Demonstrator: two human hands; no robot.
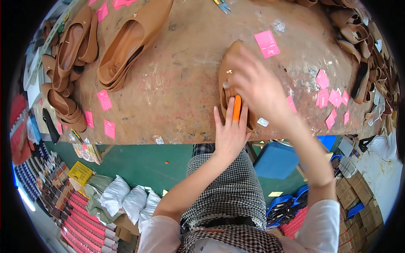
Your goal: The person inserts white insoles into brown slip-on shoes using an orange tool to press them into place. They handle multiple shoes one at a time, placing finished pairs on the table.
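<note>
A brown flat shoe (225, 69) with a small gold ornament lies at the table's near edge, its toe pointing away from me. My left hand (231, 134) rests over the shoe's heel end with its fingers stretched out and apart. An orange, sleeve-like piece (237, 108) lies along one of its middle fingers. My right hand (258, 86) is smeared by motion above the front of the shoe opening. Its fingers are too blurred to show whether they hold anything, and it hides part of the shoe.
Stacked brown shoes (126, 46) lie on the left of the worn table (181, 97); more shoes (358, 38) crowd the right. Pink tags (266, 44) are scattered about. Snips (222, 6) lie at the far edge. Below stand a blue seat (276, 159) and white sacks (114, 195).
</note>
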